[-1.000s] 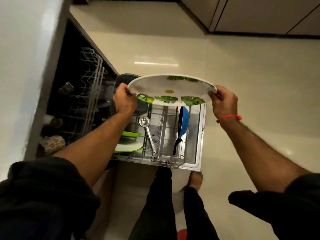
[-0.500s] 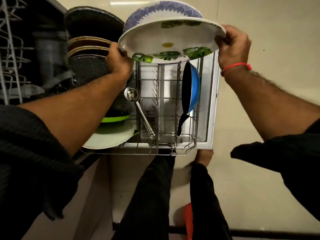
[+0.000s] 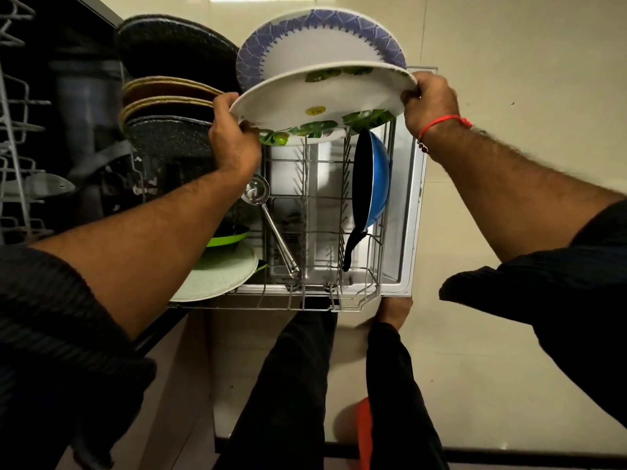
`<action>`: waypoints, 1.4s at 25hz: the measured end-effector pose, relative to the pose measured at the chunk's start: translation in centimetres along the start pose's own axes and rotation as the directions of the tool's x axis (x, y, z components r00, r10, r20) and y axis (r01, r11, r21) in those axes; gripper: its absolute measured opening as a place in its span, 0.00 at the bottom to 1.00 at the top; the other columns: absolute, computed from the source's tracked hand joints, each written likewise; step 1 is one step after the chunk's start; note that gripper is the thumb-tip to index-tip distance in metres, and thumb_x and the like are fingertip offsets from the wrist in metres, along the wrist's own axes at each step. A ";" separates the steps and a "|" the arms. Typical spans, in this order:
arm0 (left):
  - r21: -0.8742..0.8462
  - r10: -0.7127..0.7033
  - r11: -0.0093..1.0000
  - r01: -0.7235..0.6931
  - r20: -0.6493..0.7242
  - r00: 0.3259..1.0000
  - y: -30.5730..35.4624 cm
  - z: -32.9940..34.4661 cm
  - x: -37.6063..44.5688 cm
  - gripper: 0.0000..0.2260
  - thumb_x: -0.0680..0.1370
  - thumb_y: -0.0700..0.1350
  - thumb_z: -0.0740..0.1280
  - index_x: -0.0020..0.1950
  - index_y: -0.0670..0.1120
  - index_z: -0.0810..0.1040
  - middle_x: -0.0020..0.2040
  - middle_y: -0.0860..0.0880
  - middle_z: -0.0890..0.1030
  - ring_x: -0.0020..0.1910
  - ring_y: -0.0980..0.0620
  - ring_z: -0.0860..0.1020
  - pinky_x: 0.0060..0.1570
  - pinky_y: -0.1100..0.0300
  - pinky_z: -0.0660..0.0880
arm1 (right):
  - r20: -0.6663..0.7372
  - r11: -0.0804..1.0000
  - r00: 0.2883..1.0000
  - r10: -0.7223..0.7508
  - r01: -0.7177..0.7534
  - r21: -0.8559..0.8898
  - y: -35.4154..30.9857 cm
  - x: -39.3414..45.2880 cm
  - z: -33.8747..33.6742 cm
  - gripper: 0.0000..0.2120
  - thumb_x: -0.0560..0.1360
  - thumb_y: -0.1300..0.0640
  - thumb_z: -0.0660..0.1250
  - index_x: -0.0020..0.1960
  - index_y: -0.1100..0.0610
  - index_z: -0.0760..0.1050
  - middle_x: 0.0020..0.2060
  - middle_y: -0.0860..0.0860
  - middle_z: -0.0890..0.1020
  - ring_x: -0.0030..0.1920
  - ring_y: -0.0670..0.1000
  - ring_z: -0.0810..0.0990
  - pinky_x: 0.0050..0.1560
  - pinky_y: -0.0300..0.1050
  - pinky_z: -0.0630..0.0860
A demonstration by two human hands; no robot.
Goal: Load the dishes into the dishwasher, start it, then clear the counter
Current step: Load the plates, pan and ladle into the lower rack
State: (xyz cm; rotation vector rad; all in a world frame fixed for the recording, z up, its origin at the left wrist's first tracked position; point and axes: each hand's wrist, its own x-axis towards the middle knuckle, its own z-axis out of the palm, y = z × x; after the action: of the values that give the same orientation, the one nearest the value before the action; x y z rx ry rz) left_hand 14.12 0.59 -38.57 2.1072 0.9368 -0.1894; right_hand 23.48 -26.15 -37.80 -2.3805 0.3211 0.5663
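I hold a large white plate with green leaf print (image 3: 319, 100) over the far end of the pulled-out lower dishwasher rack (image 3: 305, 300). My left hand (image 3: 232, 137) grips its left rim and my right hand (image 3: 429, 103) grips its right rim. Just behind it a white plate with a blue-purple border (image 3: 315, 39) stands upright in the rack. A blue pan (image 3: 373, 178) stands on edge at the right, and a steel ladle (image 3: 268, 218) lies in the middle.
Dark and brown-rimmed plates (image 3: 163, 96) stand at the rack's left. A pale plate (image 3: 217, 279) and a green dish (image 3: 227, 237) sit at the near left. The upper rack (image 3: 17, 130) is at far left. The open door (image 3: 410, 205) lies beneath; my legs stand in front.
The leaf plate has come down and forward toward the rack, close in front of the blue-bordered plate. My view moved closer to the rack.
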 end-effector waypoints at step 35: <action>-0.086 0.115 0.980 -0.177 -0.478 0.871 -2.3 -21.5 -44.4 0.19 0.78 0.36 0.67 0.69 0.45 0.75 0.76 0.43 0.64 0.55 0.48 0.80 0.63 0.50 0.76 | 0.510 0.784 0.600 -0.616 0.527 0.328 -14.2 -41.8 -7.7 0.13 0.76 0.57 0.65 0.60 0.52 0.79 0.44 0.54 0.85 0.49 0.55 0.83 0.59 0.56 0.77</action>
State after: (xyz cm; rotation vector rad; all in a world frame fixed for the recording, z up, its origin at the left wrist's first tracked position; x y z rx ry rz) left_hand -22.87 -7.66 -6.93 2.1307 1.0253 0.4754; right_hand -5.52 -17.23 -4.84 -1.8637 -0.6616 0.8884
